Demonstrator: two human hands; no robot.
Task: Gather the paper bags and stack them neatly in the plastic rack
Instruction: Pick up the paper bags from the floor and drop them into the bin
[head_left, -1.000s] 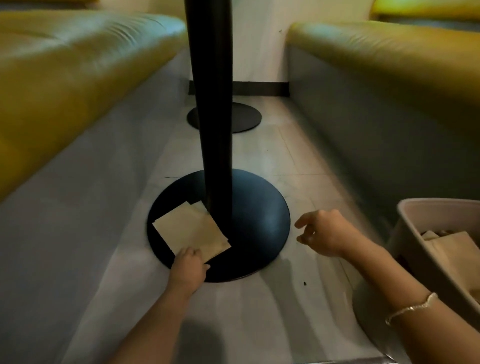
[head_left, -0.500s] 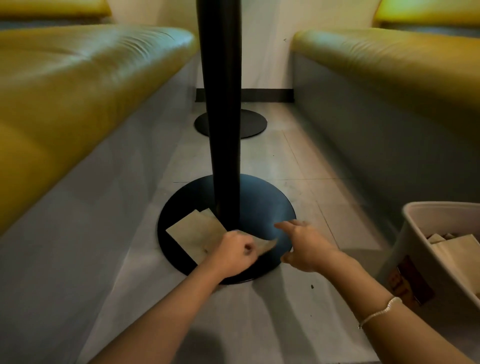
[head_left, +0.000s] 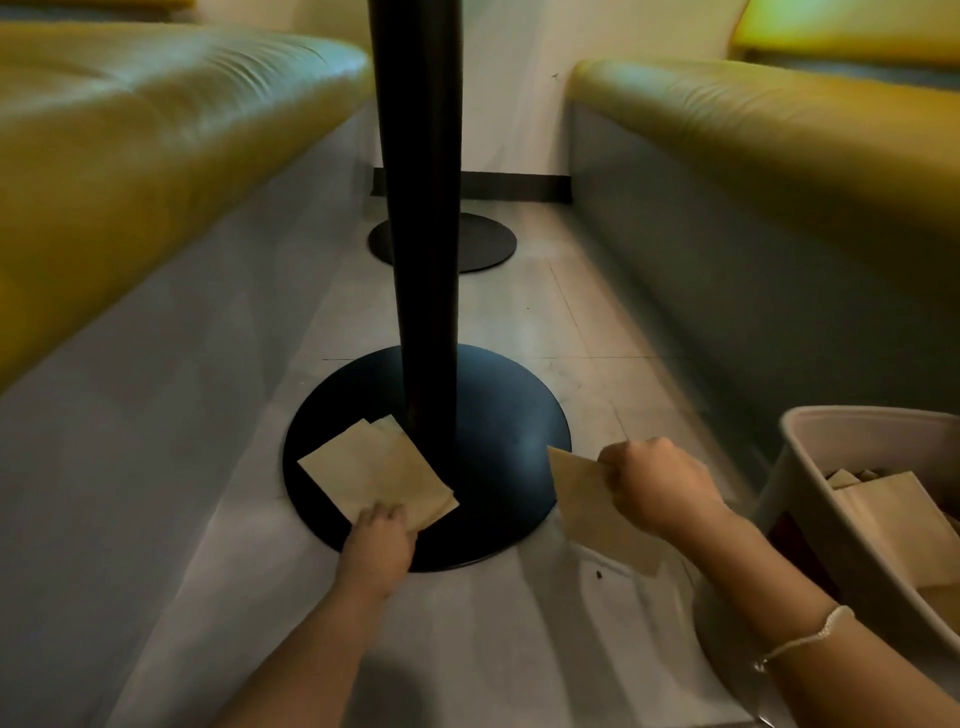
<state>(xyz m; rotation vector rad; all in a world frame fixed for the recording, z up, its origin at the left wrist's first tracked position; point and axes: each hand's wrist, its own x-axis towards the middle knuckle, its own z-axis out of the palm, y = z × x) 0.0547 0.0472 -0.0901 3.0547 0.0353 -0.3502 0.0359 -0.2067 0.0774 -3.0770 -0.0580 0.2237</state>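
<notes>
Paper bag (head_left: 597, 512): clamped in the curled fingers of the right hand (head_left: 657, 488), held above the floor just left of the plastic rack (head_left: 800, 457). Remaining paper bags (head_left: 376, 470): stacked on the black table base (head_left: 498, 415), near edge pinched by the left hand (head_left: 379, 540). Further bags are seen inside the rack, near right.

Paper bags (head_left: 371, 470) left of rack (head_left: 810, 467)

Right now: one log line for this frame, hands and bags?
left hand: touches bags on table base | right hand: grips one paper bag | plastic rack: holds bags, at right
</notes>
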